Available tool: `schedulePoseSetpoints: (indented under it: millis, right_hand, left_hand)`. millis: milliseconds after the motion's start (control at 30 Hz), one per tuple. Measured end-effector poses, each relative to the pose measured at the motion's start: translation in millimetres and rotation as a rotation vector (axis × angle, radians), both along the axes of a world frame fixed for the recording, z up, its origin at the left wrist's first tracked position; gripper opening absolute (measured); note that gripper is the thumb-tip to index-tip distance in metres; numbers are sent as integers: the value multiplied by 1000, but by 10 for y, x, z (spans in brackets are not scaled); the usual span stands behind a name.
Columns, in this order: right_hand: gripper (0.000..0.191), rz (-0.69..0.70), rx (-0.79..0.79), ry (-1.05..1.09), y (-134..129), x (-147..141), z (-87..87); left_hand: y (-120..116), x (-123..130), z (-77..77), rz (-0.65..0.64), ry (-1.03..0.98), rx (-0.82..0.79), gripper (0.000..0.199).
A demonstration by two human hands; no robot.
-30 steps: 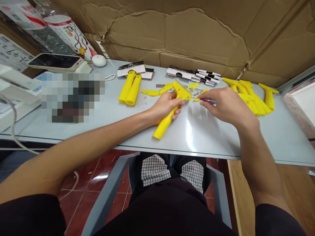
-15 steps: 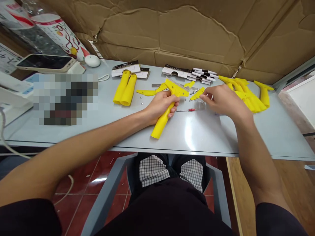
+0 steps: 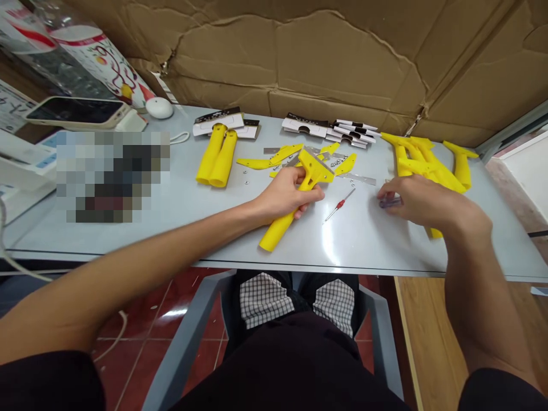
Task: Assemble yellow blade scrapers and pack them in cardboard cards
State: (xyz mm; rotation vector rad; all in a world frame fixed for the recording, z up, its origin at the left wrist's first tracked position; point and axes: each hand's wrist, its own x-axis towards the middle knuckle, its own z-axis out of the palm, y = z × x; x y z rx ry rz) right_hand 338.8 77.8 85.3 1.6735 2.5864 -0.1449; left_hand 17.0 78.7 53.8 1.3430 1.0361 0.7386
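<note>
My left hand [image 3: 295, 197] is closed round the handle of a yellow scraper [image 3: 280, 231], its wide head tilted up and away from me. Along that head shows a grey metal strip. To the right, my right hand [image 3: 417, 200] has its fingers closed on a translucent purple handle [image 3: 390, 202], low over the table; most of it is hidden by the fingers. Between my hands lies a thin double-ended screwdriver shaft [image 3: 340, 204] with a red middle. Loose yellow head plates [image 3: 346, 164], small screws and nuts, and a flat metal blade [image 3: 362, 180] lie behind the scraper.
Several yellow scrapers [image 3: 428, 157] are piled at the right, partly behind my right hand. Two yellow handles [image 3: 217, 157] lie at the left near black-and-white card sleeves [image 3: 303, 124]. A phone [image 3: 77, 110] and a white mouse [image 3: 159, 108] are at the far left; cardboard [image 3: 278, 63] stands behind.
My right hand has moved right and towards me, from beside a yellow plate to the purple handle. The red-middled shaft lies turned and nearer me. The scraper has shifted slightly in my left hand.
</note>
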Motion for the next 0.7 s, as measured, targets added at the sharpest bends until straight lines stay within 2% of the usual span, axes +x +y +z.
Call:
schedulePoseSetpoints:
  millis: [67, 133, 167, 233, 300, 333, 500, 700]
  right_hand:
    - [26, -47, -35, -63, -57, -80, -12]
    - [34, -19, 3, -29, -91, -220, 18]
    - [40, 22, 17, 2, -98, -299, 38]
    - [50, 78, 26, 2, -97, -444, 68]
    - [45, 149, 1, -52, -85, -548, 69]
    - [42, 167, -7, -81, -78, -580, 59]
    - [34, 153, 5, -105, -86, -616, -24]
    - [35, 100, 18, -128, -133, -702, -46]
  left_hand:
    - [-5, 7, 1, -6, 38, 6, 16]
    - [-11, 10, 9, -1, 79, 22, 17]
    - [-15, 10, 14, 4, 96, 37, 22]
    - [-25, 4, 26, 20, 118, 69, 47]
    - [-32, -6, 36, 24, 126, 89, 68]
    - [-33, -11, 41, 14, 131, 92, 69]
    - [-25, -29, 73, -4, 109, 117, 45]
    - [-7, -57, 87, 37, 83, 164, 42]
